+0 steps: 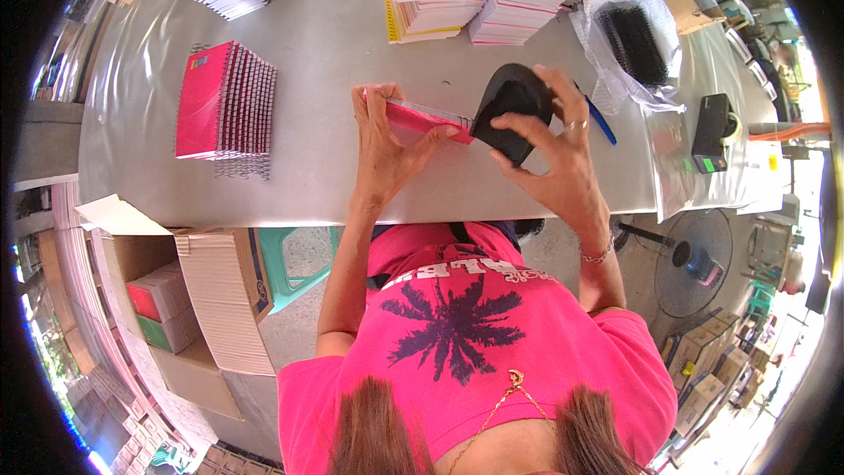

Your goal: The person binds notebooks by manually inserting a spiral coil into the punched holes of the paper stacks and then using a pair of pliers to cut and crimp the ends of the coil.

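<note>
Grey table (325, 35), pink notebook (422, 120), long axis crosswise, right end nearer

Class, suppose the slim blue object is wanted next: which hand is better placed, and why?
Probably the right hand: the slim blue object lies close beside it. The left hand is farther off, holding a pink notebook. The right, though, holds a black object.

Head-worn fisheye view, facing down, close above the table (325, 44)

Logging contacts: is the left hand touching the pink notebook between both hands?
Touching. The head view shows the left hand gripping the pink notebook, its thumb against the near side.
</note>
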Demonstrator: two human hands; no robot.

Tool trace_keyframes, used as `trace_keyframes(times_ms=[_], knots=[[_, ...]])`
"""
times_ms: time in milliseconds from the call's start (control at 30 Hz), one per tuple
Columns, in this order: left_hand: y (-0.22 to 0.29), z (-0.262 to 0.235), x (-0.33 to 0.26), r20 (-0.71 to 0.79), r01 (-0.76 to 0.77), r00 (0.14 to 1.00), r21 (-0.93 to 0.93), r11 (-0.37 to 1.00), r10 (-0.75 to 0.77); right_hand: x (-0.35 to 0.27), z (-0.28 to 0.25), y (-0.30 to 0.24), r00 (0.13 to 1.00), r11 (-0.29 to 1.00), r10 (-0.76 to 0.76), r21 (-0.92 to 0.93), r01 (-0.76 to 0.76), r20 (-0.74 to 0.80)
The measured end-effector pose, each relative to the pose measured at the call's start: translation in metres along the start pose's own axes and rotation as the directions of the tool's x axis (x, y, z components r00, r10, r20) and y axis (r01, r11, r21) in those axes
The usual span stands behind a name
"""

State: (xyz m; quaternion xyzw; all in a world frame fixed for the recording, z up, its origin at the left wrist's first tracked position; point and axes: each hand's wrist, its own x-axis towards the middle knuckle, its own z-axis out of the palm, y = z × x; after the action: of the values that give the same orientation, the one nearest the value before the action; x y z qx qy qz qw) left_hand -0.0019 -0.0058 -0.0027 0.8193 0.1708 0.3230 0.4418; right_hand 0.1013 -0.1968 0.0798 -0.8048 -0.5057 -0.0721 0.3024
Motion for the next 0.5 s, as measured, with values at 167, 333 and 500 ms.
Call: trace_keyframes(times_ms=[167,333,500], knots=[[0.001,0.001,0.001,0.018,-0.023,1.000,0.065,0.998,0.022,-0.020,0.010,0.002,0.997,0.995,-0.068,-0.076,0.072,0.046],[0.002,0.001,0.003,0.006,-0.048,0.999,0.106,0.993,0.048,-0.022,0.011,0.002,0.992,0.989,-0.119,-0.077,0.122,0.049],[0.003,0.001,0.002,0.004,-0.060,0.998,0.118,0.991,0.060,-0.020,0.009,0.003,0.987,0.987,-0.139,-0.072,0.145,0.086]])
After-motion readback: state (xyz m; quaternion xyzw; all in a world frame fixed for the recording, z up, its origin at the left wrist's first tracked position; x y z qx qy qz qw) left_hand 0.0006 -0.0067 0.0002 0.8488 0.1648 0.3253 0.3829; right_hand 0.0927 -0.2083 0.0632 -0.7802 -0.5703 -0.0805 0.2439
